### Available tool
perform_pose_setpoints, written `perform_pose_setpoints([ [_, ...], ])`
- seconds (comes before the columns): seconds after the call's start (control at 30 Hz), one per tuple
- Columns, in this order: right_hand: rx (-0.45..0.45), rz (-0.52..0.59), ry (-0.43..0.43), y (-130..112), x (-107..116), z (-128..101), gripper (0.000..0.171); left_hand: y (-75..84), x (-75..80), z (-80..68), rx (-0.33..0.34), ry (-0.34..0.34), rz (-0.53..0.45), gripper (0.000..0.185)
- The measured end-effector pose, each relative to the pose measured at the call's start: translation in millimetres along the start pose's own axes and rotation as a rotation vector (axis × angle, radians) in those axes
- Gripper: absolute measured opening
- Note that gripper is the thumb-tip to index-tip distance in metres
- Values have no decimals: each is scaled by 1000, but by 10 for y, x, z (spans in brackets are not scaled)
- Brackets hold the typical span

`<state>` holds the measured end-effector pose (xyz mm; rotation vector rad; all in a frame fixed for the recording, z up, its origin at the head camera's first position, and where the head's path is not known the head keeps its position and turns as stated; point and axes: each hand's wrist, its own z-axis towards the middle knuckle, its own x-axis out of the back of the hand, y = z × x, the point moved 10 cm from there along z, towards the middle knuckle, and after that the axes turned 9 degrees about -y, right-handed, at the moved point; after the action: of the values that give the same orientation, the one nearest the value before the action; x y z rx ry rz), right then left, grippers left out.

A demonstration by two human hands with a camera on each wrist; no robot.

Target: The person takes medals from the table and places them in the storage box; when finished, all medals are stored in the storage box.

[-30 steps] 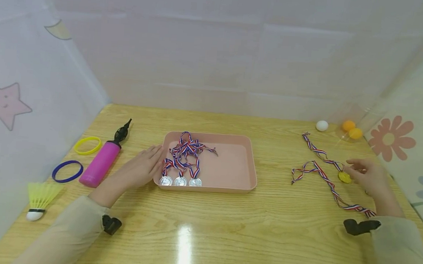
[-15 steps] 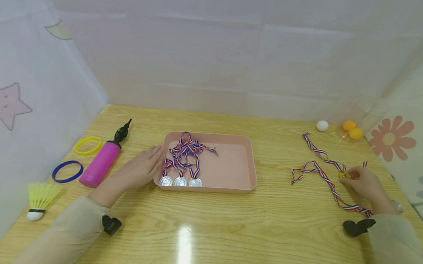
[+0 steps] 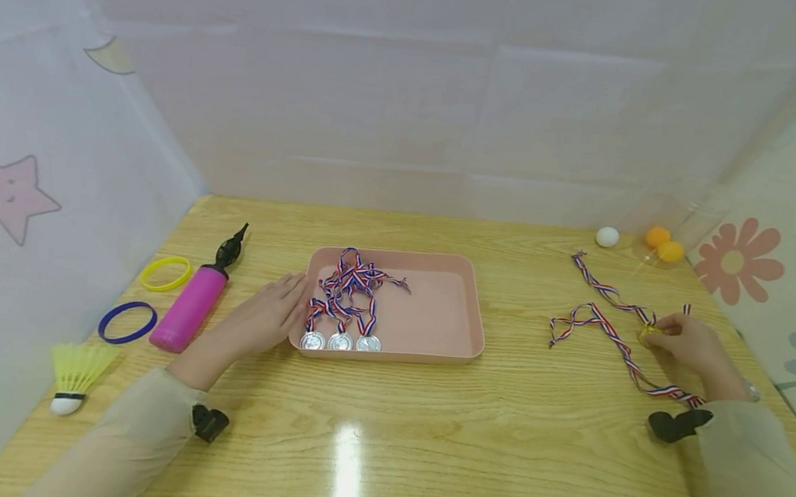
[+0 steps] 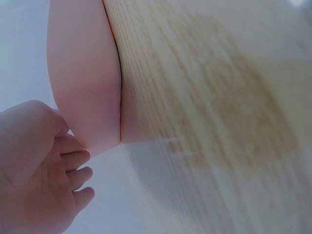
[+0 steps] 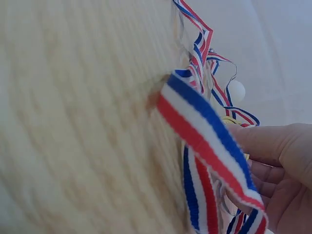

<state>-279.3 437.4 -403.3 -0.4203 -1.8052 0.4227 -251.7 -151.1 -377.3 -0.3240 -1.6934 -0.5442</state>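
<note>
In the head view my left hand rests with straight fingers against the left side of the pink tray. The left wrist view shows those fingers at the tray's outer wall. Three silver medals lie in a row along the tray's front left, their striped ribbons bunched behind. At the right, my right hand pinches a gold medal between thumb and fingers. Its red, white and blue ribbon trails toward the back. Closer to the wrist camera, another striped ribbon partly covers that hand.
Another ribbon lies left of my right hand, and a silver disc shows beside that wrist. White and orange balls sit back right. Far left are a pink pump, yellow and blue wristbands, and a shuttlecock.
My right hand has come left and down onto the gold medal and taken it between thumb and fingers. The medal and its ribbon have shifted slightly. The left hand has stayed put.
</note>
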Motion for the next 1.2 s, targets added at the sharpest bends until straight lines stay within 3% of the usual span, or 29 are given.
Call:
perform_pose_setpoints([
  [0.2,19,150,-39,15,-19,5,40,-4,-2,-14,8,-7,-5,47],
  [0.4,0,386,-130,-15,-68,-28,65,13,13,-28,6,-3,-4,47],
  [0.5,19,513,-147,-54,-55,-47,60,20,18,-30,4,-1,2,47],
  [0.63,110,859,-145,-101,-19,-48,30,19,17,-29,7,-3,5,47],
  [0.73,202,1115,-164,-157,-10,-40,27,18,17,-27,11,-6,0,47],
  [0.77,233,1153,-168,-181,-6,-35,27,18,18,-26,11,-6,-2,47],
  [0.9,293,1175,-146,-241,33,-15,29,18,18,-19,12,-9,0,47],
  [1.2,258,1092,-84,-356,140,-11,24,21,17,-7,9,-18,5,47],
])
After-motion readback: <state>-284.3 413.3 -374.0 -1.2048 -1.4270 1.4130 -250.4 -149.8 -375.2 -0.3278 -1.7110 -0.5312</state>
